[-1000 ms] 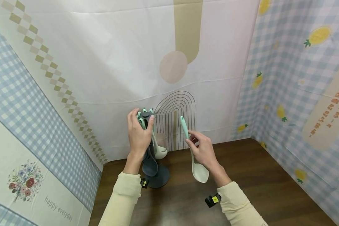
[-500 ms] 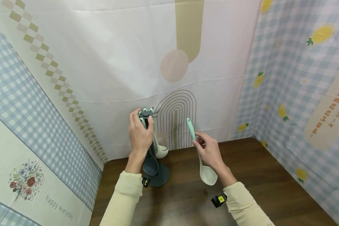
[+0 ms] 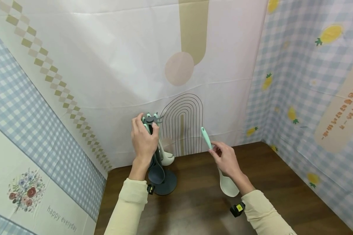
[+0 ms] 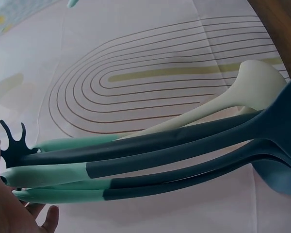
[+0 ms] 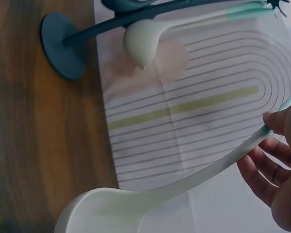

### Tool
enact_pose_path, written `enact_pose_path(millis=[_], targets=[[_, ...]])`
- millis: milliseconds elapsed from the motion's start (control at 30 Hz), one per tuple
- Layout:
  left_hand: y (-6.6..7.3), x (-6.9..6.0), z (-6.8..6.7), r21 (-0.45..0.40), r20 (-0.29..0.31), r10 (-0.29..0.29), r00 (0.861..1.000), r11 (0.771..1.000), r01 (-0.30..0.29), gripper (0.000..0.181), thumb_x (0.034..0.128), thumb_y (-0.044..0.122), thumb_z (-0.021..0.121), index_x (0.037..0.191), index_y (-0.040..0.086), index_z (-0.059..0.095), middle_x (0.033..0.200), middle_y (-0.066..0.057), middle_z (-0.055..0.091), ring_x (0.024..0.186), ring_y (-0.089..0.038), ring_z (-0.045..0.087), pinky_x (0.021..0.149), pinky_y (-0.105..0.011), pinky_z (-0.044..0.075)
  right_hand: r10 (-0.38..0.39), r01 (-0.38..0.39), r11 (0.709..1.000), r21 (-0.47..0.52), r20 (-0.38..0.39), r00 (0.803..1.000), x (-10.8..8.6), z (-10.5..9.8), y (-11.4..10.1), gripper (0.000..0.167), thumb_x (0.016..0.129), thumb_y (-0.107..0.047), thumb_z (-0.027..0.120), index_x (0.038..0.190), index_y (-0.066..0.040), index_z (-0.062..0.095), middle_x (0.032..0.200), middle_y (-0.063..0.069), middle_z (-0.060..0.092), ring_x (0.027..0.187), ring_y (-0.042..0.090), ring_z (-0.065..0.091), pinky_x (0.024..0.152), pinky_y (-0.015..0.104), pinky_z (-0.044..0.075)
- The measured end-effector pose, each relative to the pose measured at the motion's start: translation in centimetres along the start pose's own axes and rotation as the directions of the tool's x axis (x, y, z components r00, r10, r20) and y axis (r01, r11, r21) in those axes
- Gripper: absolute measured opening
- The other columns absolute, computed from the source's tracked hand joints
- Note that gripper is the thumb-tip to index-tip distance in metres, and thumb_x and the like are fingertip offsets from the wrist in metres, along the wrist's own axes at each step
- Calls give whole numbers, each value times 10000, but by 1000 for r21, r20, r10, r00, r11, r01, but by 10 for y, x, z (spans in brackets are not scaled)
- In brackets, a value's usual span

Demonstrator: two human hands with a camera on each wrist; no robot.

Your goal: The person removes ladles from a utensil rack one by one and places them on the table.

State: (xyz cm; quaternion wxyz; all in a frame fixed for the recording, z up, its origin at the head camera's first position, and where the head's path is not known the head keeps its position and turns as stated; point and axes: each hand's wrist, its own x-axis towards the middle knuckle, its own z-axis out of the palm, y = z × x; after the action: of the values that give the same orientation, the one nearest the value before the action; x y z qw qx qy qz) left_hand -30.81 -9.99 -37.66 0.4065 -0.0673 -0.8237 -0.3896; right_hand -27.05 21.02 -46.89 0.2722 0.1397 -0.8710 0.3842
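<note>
A dark utensil stand [image 3: 168,183] with a round base holds several hanging utensils, among them a dark spoon [image 3: 156,174] and a cream ladle [image 3: 167,159]. My left hand [image 3: 144,140] grips the top of the stand, its fingers curled round the far side and the thumb near the hooks. In the left wrist view mint handles [image 4: 48,174] hang beside that hand. To the right, my right hand [image 3: 227,160] pinches a cream spoon [image 3: 229,187] below its mint handle, the bowl hanging downward. The right wrist view shows thumb and fingers [image 5: 276,165] at its neck.
The stand's base rests on a brown wooden table [image 3: 191,202] near its back edge. Behind it hangs a white cloth [image 3: 129,81] with a line arch. Checked cloths [image 3: 282,98] close off the left and right sides.
My right hand has moved right and slightly toward the table's front, carrying the cream spoon away from the stand. The left hand keeps its hold at the top of the stand.
</note>
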Motion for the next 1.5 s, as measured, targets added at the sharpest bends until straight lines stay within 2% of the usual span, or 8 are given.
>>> enact_pose_path(millis=[200, 700, 1000, 1133, 1500], targets=[[2, -2, -3, 10, -1, -22, 1000, 1000, 22, 607, 1005, 337, 544, 1508, 3, 473, 1325, -213, 526, 1012, -419, 598, 834, -593, 519, 59, -59, 998, -32, 8, 998, -5, -3, 17, 301, 946, -73, 794, 1241, -31, 749, 873, 47, 668, 733, 170, 646, 655, 344, 547], [3, -2, 1, 9, -34, 6, 999, 1000, -6, 590, 992, 318, 553, 1472, -20, 498, 1266, -210, 537, 982, -381, 598, 810, -545, 528, 90, -83, 985, -149, 37, 995, -20, -11, 59, 267, 963, -127, 784, 1216, -47, 749, 863, 10, 654, 722, 169, 588, 615, 360, 464], [2, -2, 2, 16, -68, 16, 998, 1000, -15, 588, 984, 312, 563, 1455, -36, 517, 1253, -212, 557, 978, -377, 614, 806, -539, 542, 168, -146, 965, -217, 86, 982, -26, -19, 83, 322, 988, -155, 758, 1292, -52, 726, 866, 17, 615, 690, 182, 536, 566, 357, 421], [2, -2, 4, 15, -74, 24, 997, 1000, -23, 587, 982, 313, 558, 1450, -39, 522, 1261, -216, 560, 958, -376, 619, 786, -535, 545, 177, -151, 958, -243, 88, 980, -29, -25, 92, 319, 986, -148, 757, 1287, -46, 729, 845, 19, 595, 671, 185, 515, 552, 358, 401], [1, 0, 7, 20, -64, 31, 997, 999, -30, 596, 987, 323, 548, 1452, -48, 518, 1266, -225, 560, 974, -391, 622, 799, -548, 545, 234, -196, 935, -295, 100, 967, -43, -41, 120, 346, 997, -177, 741, 1311, -37, 718, 841, 17, 582, 678, 194, 513, 548, 352, 388]])
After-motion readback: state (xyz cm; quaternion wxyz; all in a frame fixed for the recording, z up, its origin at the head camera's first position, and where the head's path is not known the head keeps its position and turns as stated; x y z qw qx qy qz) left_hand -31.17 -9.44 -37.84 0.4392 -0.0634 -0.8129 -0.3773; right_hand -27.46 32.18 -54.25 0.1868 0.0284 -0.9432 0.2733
